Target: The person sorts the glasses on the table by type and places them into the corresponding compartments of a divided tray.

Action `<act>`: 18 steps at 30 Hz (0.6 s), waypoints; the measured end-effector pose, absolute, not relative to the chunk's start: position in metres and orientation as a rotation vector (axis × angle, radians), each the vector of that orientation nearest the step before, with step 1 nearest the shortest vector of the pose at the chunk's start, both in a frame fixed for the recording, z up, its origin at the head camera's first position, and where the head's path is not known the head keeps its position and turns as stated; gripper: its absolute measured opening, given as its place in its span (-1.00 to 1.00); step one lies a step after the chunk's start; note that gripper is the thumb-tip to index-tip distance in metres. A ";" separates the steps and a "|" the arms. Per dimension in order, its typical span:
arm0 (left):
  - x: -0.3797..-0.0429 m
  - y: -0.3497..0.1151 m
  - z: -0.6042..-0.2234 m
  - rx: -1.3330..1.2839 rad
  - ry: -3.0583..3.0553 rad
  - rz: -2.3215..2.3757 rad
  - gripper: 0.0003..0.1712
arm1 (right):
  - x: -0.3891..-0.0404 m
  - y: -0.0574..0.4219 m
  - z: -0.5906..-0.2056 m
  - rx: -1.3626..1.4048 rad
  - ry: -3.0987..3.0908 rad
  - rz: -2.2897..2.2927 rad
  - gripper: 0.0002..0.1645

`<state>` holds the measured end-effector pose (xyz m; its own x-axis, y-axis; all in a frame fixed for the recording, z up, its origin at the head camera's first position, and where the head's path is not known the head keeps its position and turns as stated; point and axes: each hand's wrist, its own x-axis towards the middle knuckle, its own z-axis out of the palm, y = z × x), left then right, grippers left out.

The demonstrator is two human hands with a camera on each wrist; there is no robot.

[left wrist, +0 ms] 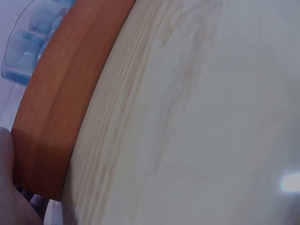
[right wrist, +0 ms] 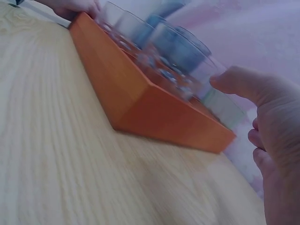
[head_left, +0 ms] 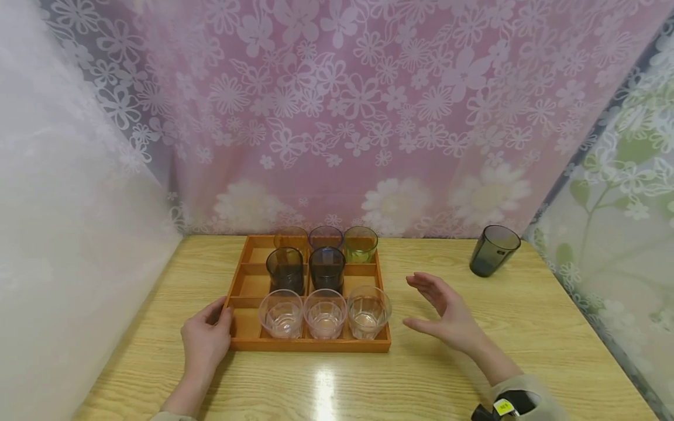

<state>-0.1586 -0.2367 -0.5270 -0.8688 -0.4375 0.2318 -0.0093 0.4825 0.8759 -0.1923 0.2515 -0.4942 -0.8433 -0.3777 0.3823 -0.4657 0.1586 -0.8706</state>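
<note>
A divided wooden tray lies on the table in the head view. My left hand grips its left side near the front corner; the left wrist view shows the thumb beside that corner. Three clear glasses stand in the front row. Behind them are two dark glasses, then an amber glass, a bluish-purple glass and a green glass in the back row. Held apart from the tray's right side, my right hand has its fingers and thumb spread, with nothing between them.
A grey glass stands by itself toward the table's back right. Pink flowered cloth hangs along the back edge. A white sheet closes off the left side, and patterned cloth the right.
</note>
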 end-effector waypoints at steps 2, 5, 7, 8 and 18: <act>-0.159 -0.237 -0.527 0.367 -2.306 -1.351 -0.68 | -0.193 0.258 -0.495 0.814 -2.323 1.781 0.08; -0.159 -0.237 -0.526 0.362 -2.308 -1.347 -0.68 | -0.193 0.265 -0.498 0.744 -2.317 1.755 0.04; -0.159 -0.236 -0.526 0.360 -2.310 -1.347 -0.68 | -0.192 0.270 -0.500 0.698 -2.311 1.731 0.01; -0.159 -0.236 -0.525 0.360 -2.310 -1.346 -0.68 | -0.192 0.272 -0.500 0.673 -2.308 1.718 -0.01; -0.159 -0.236 -0.526 0.361 -2.300 -1.329 -0.69 | -0.189 0.299 -0.493 0.362 -2.267 1.589 -0.14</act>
